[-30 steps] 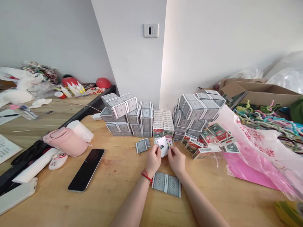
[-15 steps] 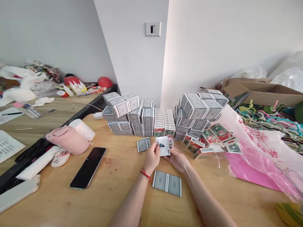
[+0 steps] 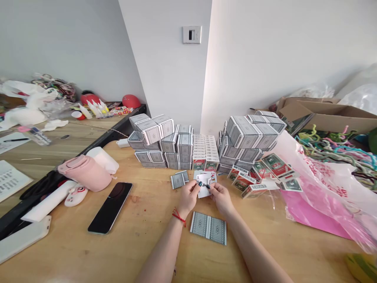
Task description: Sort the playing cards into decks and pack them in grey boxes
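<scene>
A wooden table (image 3: 141, 239) runs across the view below a white wall, with a pink plastic bag (image 3: 321, 200) at its right end, printed in red writing too creased to read, and an open cardboard box (image 3: 326, 116) beyond it. Two large stacks of grey-backed playing-card boxes stand at the back of the table, the left stack (image 3: 159, 141) and the right stack (image 3: 250, 135) just apart, with red-and-green boxes (image 3: 250, 177) lying loose in front of the right one; their small print cannot be read. A black smartphone (image 3: 110, 208) lies left of the hands, beside a pink bottle (image 3: 85, 173). Two grey-backed card groups lie on the table, one (image 3: 208, 228) nearer the person and one (image 3: 179, 180) just left of the hands. At the centre, a white playing card (image 3: 204, 190) is held up in front of the stacks, its long axis pointing away from the person with a slight tilt; an "A" shows at its top-left corner, and a club pip sits partly behind the fingertips. The left hand (image 3: 188, 198), wearing a red string bracelet (image 3: 179, 217), and the right hand (image 3: 222, 198) both grip the card, their fingers pinched on its opposite edges.
</scene>
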Motion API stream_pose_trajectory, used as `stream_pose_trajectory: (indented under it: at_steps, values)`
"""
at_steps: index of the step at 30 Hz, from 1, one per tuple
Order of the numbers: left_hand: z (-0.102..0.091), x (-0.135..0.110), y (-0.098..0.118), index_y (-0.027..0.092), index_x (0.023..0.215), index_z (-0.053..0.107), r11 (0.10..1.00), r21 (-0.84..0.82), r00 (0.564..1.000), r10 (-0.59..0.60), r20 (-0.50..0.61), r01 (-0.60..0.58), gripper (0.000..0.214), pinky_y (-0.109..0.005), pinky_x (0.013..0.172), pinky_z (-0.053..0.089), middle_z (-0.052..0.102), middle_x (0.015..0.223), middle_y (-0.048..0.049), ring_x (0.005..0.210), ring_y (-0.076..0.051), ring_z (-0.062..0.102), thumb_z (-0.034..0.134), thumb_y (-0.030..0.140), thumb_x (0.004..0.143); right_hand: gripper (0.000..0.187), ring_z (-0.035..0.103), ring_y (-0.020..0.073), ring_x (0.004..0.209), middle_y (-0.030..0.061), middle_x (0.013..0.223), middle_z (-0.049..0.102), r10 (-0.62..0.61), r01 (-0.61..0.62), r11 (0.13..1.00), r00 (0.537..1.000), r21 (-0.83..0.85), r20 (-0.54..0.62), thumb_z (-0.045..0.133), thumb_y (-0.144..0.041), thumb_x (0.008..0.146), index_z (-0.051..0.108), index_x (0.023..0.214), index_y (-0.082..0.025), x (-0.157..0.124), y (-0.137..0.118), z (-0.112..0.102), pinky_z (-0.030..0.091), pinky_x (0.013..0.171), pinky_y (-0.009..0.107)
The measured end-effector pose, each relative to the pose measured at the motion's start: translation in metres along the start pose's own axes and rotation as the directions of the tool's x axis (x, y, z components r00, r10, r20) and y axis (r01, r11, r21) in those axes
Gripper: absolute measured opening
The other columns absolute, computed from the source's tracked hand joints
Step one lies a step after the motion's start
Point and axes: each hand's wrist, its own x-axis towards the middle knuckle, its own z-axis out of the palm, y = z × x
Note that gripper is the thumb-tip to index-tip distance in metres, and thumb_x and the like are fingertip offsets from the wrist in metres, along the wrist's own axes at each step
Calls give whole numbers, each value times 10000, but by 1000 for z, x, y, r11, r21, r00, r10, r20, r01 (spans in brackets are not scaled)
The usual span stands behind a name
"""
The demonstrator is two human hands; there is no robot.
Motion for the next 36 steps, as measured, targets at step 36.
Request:
stream_pose_trajectory:
  at_steps: [36]
  values:
    - [9, 11, -3, 125, 905, 614, 811, -539, 971, -230, 63, 227, 357, -249, 638, 431, 634, 766, -45, 693, -144, 566, 544, 422, 721, 269, 491, 128, 489, 3, 535, 588, -4, 3, 1000, 997, -4, -74, 690, -405, 575, 609, 608, -151, -5, -3, 1, 383, 517, 251]
